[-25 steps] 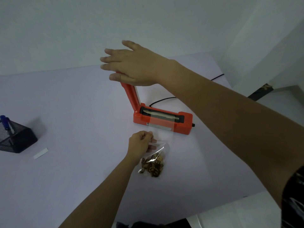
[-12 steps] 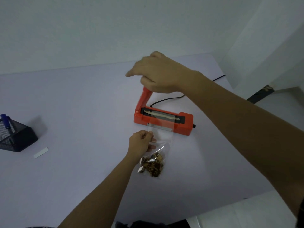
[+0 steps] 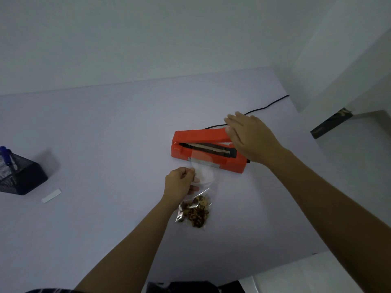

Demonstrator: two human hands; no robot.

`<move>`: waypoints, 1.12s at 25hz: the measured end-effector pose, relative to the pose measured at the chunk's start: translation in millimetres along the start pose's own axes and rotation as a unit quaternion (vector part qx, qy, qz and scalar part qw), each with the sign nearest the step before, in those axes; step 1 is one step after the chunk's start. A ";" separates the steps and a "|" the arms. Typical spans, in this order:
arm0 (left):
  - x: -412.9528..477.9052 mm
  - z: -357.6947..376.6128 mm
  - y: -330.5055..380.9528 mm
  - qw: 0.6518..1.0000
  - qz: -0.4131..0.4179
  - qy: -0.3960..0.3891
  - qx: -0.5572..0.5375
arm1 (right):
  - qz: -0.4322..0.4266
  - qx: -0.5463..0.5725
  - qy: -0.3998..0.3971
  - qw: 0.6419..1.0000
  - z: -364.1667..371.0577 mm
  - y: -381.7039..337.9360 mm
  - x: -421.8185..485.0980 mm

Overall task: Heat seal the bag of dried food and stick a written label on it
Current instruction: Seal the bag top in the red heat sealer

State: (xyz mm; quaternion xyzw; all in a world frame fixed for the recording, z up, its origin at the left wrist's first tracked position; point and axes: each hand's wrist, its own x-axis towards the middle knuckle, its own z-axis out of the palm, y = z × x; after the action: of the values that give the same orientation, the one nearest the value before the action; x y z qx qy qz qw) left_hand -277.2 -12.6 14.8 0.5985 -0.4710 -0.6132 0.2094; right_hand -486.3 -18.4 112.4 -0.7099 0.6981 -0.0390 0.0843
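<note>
An orange heat sealer (image 3: 203, 151) stands on the white table (image 3: 95, 144), its lid arm lowered almost flat with a narrow gap over the sealing strip. My right hand (image 3: 251, 138) lies flat on the free end of the lid arm, fingers straight. A clear bag of brown dried food (image 3: 195, 210) lies in front of the sealer, its open top reaching up onto the sealer's front. My left hand (image 3: 181, 183) pinches the bag's left edge just below the sealer. A small white label strip (image 3: 51, 195) lies at the left.
A black mesh pen holder (image 3: 20, 176) with a blue pen (image 3: 6, 154) stands at the far left. The sealer's black cable (image 3: 266, 106) runs off the table's back right edge. The table's front right corner drops to a pale floor (image 3: 317, 273).
My right hand has swung the sealer's lid arm down from upright to nearly flat and moved right and lower with it. The left hand and bag have stayed put.
</note>
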 end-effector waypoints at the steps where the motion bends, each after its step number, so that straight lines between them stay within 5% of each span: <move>1: -0.2 0.3 -0.3 1.000 0.000 0.000 0.001 | 0.015 0.000 -0.008 1.000 9.3 5.6 -3.8; 28: 3.5 0.8 -6.2 1.000 -0.012 0.007 0.002 | 0.091 0.118 0.083 0.985 97.7 27.8 -9.3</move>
State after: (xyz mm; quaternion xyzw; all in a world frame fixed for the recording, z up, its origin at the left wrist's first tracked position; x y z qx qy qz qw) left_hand -276.7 -12.4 7.6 0.6086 -0.4638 -0.6107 0.2037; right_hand -496.9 -3.1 12.1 -0.6228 0.7549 -0.1723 0.1126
